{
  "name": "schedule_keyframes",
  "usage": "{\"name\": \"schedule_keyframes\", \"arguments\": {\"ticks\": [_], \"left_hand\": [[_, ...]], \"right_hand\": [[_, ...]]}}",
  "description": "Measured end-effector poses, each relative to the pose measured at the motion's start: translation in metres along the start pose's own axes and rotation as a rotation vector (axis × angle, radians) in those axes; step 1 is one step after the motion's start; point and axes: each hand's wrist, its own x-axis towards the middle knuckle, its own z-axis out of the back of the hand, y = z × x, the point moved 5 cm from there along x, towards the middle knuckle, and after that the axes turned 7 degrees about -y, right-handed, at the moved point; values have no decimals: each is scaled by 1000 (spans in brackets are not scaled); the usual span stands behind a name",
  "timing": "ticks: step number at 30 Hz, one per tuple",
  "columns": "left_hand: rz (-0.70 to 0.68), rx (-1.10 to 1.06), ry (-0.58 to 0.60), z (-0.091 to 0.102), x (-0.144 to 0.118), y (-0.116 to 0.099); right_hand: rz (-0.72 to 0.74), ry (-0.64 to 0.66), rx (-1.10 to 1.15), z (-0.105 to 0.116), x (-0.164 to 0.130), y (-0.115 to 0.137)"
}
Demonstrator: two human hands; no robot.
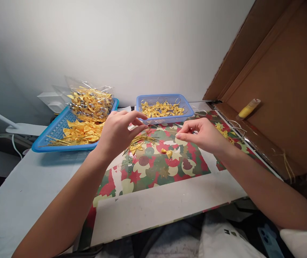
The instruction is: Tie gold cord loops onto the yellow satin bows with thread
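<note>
While both hands pinch a thin gold wire [161,131] above the patterned tabletop [153,172], left hand [120,129] and right hand [200,133] grasping its ends, one small yellow bow [166,153] lies finished below. Judging by the wire bundle [140,141] and full trays [166,107], much remains.

White table [27,193] bears patterned sheet [166,168], two blue baskets [48,138].

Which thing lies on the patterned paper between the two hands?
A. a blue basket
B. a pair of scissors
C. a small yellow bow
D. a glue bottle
C: a small yellow bow lies loose on the patterned paper, below the gap between the left hand and the right hand.
</note>
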Motion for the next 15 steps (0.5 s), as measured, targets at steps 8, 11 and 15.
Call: {"name": "schedule_keyframes", "arguments": {"ticks": [8, 11, 15], "left_hand": [[-14, 8, -36, 6, 1, -2], [-12, 27, -55, 8, 2, -3], [-10, 31, -67, 10, 1, -4]], "right_hand": [[4, 74, -64, -3, -7, -2], [-7, 92, -109, -5, -11, -6], [-53, 131, -115, -9, -16, -13]]}}
